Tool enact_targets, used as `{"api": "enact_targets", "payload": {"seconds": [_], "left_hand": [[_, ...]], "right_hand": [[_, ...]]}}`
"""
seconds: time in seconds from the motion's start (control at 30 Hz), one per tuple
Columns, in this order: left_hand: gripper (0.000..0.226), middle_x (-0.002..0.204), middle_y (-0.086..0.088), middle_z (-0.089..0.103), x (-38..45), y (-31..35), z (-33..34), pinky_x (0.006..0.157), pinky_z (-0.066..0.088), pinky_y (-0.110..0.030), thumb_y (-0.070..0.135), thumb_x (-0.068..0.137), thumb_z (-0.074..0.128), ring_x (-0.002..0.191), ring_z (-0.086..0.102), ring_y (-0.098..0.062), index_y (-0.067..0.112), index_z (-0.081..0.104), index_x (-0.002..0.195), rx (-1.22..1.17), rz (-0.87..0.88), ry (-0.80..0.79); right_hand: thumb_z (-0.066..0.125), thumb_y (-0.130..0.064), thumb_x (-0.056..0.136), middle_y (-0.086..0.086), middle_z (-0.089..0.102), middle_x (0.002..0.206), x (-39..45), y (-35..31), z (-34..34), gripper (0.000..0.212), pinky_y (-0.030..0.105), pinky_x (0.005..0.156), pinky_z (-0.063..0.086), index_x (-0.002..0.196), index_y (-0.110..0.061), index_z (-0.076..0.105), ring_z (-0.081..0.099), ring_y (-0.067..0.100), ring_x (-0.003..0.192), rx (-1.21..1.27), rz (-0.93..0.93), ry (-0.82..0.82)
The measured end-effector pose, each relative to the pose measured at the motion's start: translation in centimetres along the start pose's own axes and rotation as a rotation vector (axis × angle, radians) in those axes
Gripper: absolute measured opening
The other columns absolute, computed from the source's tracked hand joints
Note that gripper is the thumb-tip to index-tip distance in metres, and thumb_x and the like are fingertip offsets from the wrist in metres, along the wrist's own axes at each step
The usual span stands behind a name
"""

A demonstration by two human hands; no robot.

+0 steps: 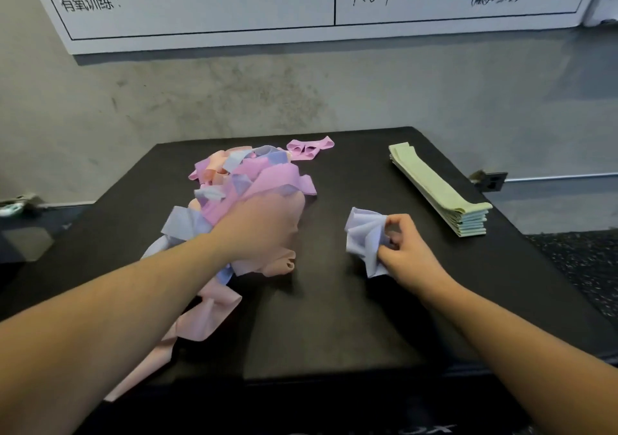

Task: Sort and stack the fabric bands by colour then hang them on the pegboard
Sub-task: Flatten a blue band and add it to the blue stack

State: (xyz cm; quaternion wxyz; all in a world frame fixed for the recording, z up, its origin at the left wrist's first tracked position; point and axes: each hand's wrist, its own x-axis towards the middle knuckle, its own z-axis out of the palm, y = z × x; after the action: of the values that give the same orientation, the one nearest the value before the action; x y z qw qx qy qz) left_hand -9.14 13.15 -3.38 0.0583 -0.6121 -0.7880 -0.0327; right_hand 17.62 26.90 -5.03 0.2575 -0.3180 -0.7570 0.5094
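A tangled heap of pink, peach and lavender fabric bands (234, 180) lies on the left half of the black table (334, 317). My left hand (264, 224) is blurred and reaches into the heap's near side; its fingers are hidden among the bands. My right hand (401, 244) grips a bunch of lavender bands (364, 237) just above the table's middle. A neat stack of green bands (441, 190) lies at the right edge. One pink band (309, 148) sits apart at the back.
A whiteboard with handwriting (301, 0) hangs on the concrete wall behind the table. A wall socket (491, 180) sits low on the right. Speckled floor shows to the right of the table.
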Motion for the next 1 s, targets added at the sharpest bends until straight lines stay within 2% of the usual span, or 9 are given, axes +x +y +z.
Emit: {"api": "enact_targets", "payload": {"seconds": [0.1, 0.23, 0.33, 0.47, 0.57, 0.7, 0.8, 0.87, 1.0], "left_hand": [[0.021, 0.157, 0.009, 0.032, -0.2, 2.4, -0.9, 0.107, 0.040, -0.033, 0.039, 0.097, 0.063, 0.126, 0.051, -0.014, 0.040, 0.066, 0.117, -0.190, 0.093, -0.002], [0.029, 0.155, 0.008, 0.041, -1.0, 5.3, -1.9, 0.111, 0.029, -0.020, 0.024, 0.099, 0.057, 0.138, 0.041, -0.010, 0.031, 0.067, 0.126, -0.291, 0.095, 0.030], [0.035, 0.140, 0.011, 0.057, -1.8, 7.4, -2.7, 0.109, 0.039, -0.028, 0.018, 0.100, 0.051, 0.128, 0.050, -0.010, 0.030, 0.062, 0.131, -0.439, 0.012, 0.099], [0.040, 0.134, 0.008, 0.059, -3.9, 11.6, -4.3, 0.099, 0.048, -0.017, 0.035, 0.101, 0.058, 0.117, 0.057, -0.001, 0.026, 0.051, 0.140, -1.032, -0.152, 0.157], [0.075, 0.129, 0.004, 0.062, -5.4, 14.2, -4.5, 0.090, 0.058, -0.031, 0.061, 0.078, 0.076, 0.115, 0.064, -0.011, 0.035, 0.043, 0.141, -1.333, -0.224, 0.053], [0.033, 0.107, -0.001, 0.068, -7.8, 16.6, -5.0, 0.073, 0.055, -0.019, 0.015, 0.094, 0.071, 0.090, 0.070, -0.004, 0.015, 0.058, 0.124, -1.408, -0.237, 0.174], [0.013, 0.102, -0.006, 0.072, -9.4, 17.0, -5.7, 0.073, 0.057, -0.026, 0.012, 0.096, 0.067, 0.090, 0.071, -0.014, 0.021, 0.068, 0.106, -1.579, -0.293, 0.199], [0.014, 0.106, -0.012, 0.071, -10.3, 17.1, -6.7, 0.067, 0.057, -0.026, 0.012, 0.096, 0.066, 0.089, 0.069, -0.018, 0.025, 0.071, 0.096, -1.679, -0.362, 0.237], [0.012, 0.103, -0.007, 0.070, -12.2, 17.1, -8.6, 0.060, 0.053, -0.029, 0.011, 0.100, 0.061, 0.085, 0.065, -0.022, 0.021, 0.062, 0.106, -1.789, -0.477, 0.345]], "right_hand": [[0.055, 0.002, 0.088, 0.011, 0.071, 0.099, -0.7, -0.4, -0.5, 0.043, 0.029, 0.072, 0.050, 0.113, -0.032, 0.049, 0.065, 0.013, 0.080, 0.093, 0.019, -0.031], [0.055, 0.003, 0.088, 0.011, 0.071, 0.092, -2.2, -1.3, -0.7, 0.045, 0.024, 0.053, 0.045, 0.114, -0.034, 0.051, 0.059, 0.013, 0.064, 0.141, 0.031, -0.054], [0.058, 0.000, 0.089, 0.015, 0.069, 0.089, -3.4, -2.0, -0.8, 0.044, 0.026, 0.047, 0.042, 0.117, -0.033, 0.051, 0.055, 0.014, 0.058, 0.144, 0.017, -0.054], [0.064, -0.003, 0.089, 0.014, 0.070, 0.087, -5.4, -3.2, -1.1, 0.044, 0.031, 0.048, 0.045, 0.119, -0.034, 0.053, 0.058, 0.017, 0.059, 0.166, -0.022, -0.079], [0.070, -0.007, 0.088, 0.008, 0.071, 0.094, -7.0, -4.4, -1.1, 0.046, 0.030, 0.062, 0.054, 0.118, -0.038, 0.053, 0.066, 0.015, 0.073, 0.131, -0.084, -0.099], [0.072, -0.008, 0.088, -0.001, 0.073, 0.102, -9.2, -6.2, -0.8, 0.042, 0.028, 0.080, 0.058, 0.120, -0.031, 0.055, 0.071, 0.012, 0.092, 0.119, -0.163, -0.119], [0.071, -0.006, 0.089, -0.001, 0.075, 0.102, -10.7, -7.4, -0.9, 0.039, 0.024, 0.081, 0.056, 0.120, -0.025, 0.058, 0.071, 0.010, 0.094, 0.115, -0.178, -0.133], [0.071, -0.006, 0.090, 0.002, 0.074, 0.104, -11.5, -8.3, -1.2, 0.041, 0.025, 0.084, 0.056, 0.122, -0.026, 0.055, 0.071, 0.009, 0.093, 0.152, -0.159, -0.150], [0.071, -0.016, 0.092, -0.007, 0.070, 0.099, -13.5, -10.2, -1.4, 0.026, 0.015, 0.082, 0.049, 0.114, -0.025, 0.061, 0.065, 0.000, 0.089, 0.163, -0.235, 0.008]]}}
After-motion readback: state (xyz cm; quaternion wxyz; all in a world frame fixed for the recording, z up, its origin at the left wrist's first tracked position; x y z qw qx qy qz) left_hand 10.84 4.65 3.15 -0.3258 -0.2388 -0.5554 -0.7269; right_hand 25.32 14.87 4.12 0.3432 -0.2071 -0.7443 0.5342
